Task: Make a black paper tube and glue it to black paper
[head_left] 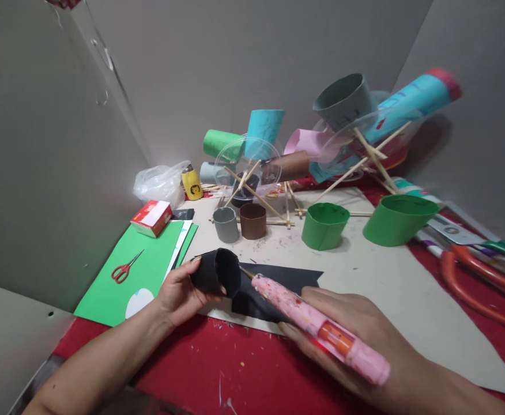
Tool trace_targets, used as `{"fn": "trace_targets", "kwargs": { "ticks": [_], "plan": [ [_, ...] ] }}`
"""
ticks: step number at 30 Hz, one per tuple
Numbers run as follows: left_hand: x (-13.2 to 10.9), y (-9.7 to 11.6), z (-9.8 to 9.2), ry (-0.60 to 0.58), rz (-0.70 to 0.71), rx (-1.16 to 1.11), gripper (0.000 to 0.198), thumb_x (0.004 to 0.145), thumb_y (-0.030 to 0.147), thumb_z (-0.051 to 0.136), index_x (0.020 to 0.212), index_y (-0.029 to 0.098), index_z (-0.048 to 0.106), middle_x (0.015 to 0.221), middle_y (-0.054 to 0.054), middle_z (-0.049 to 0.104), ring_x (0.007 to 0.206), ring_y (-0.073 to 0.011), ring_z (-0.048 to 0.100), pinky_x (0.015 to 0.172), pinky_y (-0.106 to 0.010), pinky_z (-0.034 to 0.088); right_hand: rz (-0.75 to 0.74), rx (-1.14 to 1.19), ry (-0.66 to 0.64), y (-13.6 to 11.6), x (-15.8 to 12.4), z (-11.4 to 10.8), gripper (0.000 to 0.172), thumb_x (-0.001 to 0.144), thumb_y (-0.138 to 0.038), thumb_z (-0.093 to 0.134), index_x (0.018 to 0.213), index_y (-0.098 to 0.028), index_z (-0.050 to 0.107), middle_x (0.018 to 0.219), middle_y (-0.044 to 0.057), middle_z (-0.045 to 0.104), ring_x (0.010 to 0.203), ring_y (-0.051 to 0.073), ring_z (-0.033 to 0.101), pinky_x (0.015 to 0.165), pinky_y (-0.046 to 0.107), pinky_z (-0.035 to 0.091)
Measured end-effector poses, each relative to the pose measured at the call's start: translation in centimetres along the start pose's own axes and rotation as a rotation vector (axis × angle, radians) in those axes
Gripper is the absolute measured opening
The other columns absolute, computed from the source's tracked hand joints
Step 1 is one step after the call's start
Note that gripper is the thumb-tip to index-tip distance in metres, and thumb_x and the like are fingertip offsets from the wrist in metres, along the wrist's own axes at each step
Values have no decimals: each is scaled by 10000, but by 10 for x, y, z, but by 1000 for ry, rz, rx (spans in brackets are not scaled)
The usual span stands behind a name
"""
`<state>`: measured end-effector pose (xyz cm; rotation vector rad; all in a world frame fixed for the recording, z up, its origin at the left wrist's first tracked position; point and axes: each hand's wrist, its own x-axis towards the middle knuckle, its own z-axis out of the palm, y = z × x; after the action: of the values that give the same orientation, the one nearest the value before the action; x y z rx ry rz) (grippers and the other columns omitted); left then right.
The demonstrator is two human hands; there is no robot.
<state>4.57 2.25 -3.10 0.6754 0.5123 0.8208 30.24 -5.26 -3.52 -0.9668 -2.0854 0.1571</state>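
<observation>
My left hand point(182, 293) is closed around a rolled tube of black paper point(207, 272), its opening turned to the right. In my right hand point(356, 328) is a pink glue gun point(296, 305) with an orange part on its body. The thin metal nozzle points at the rim of the black tube; whether it touches the paper I cannot tell. Beneath the gun a flat strip of black paper point(274, 279) lies on the pale board point(412, 305). Most of the gun's handle is hidden by my fingers.
Behind stand a grey paper ring point(225, 225), a brown ring point(253, 221) and two green rings point(325, 226). Farther back are stick-and-disc wheels carrying coloured tubes point(264, 132). Left: green paper point(118, 305), red scissors point(125, 270), a red-white box point(152, 218). Right: large orange-handled scissors point(473, 288).
</observation>
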Motion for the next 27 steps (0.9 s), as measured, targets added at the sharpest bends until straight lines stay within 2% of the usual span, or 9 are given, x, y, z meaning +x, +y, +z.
{"fn": "trace_targets", "kwargs": {
  "ticks": [10, 17, 27],
  "plan": [
    [1, -1, -3, 4, 15, -5, 244, 793, 295, 742, 948, 110, 708, 840, -88, 742, 693, -200, 707, 650, -292, 562, 3, -21, -28, 1, 0, 2, 288, 965, -284, 514, 689, -207, 492, 557, -43, 510, 437, 85, 498, 446, 235, 337],
    [2, 0, -4, 9, 11, -22, 237, 789, 290, 752, 931, 104, 713, 842, -95, 754, 700, -208, 721, 655, -290, 577, -42, -43, 14, -2, 1, 1, 315, 976, -280, 494, 670, -209, 478, 539, -50, 481, 412, 75, 456, 426, 229, 312],
    [1, 1, -3, 44, 11, -15, 240, 772, 291, 762, 909, 105, 699, 811, -78, 748, 683, -213, 722, 647, -308, 588, -45, -40, -11, -1, 0, 1, 297, 980, -283, 494, 694, -205, 499, 551, -46, 488, 421, 77, 468, 428, 231, 326]
  ]
}}
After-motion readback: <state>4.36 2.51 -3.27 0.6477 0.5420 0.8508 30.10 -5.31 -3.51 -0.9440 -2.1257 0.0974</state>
